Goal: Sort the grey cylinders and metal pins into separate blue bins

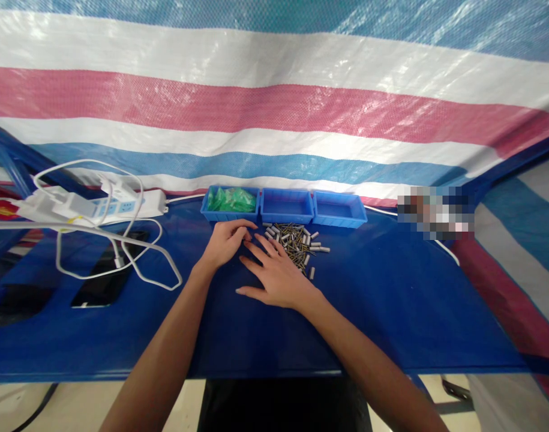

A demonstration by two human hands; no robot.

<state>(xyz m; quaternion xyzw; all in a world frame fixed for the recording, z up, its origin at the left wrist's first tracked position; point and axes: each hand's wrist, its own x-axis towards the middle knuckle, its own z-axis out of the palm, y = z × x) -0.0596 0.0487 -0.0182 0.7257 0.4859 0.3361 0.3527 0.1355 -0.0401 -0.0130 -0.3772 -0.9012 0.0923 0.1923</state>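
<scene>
A pile of brass-coloured screws (294, 241) mixed with small silvery cylinders (312, 273) lies on the blue table (373, 300). My right hand (278, 273) rests palm down over the left part of this pile, fingers spread; what is beneath the palm is hidden. Just left of it is my left hand (227, 243), turned side-on with its fingers reaching right toward the pile's edge. Its fingers look loosely extended, and I see nothing held in it. Behind the hands stand three blue bins in a row: the left bin (231, 216) contains a green plastic bag (233, 200).
The middle bin (287, 210) and right bin (339, 213) stand beside it. On the left are a white power strip (152, 203), looping white cables (141, 279) and a black phone (105, 282). A striped tarp (274, 108) hangs behind the table; a blurred patch covers the far right.
</scene>
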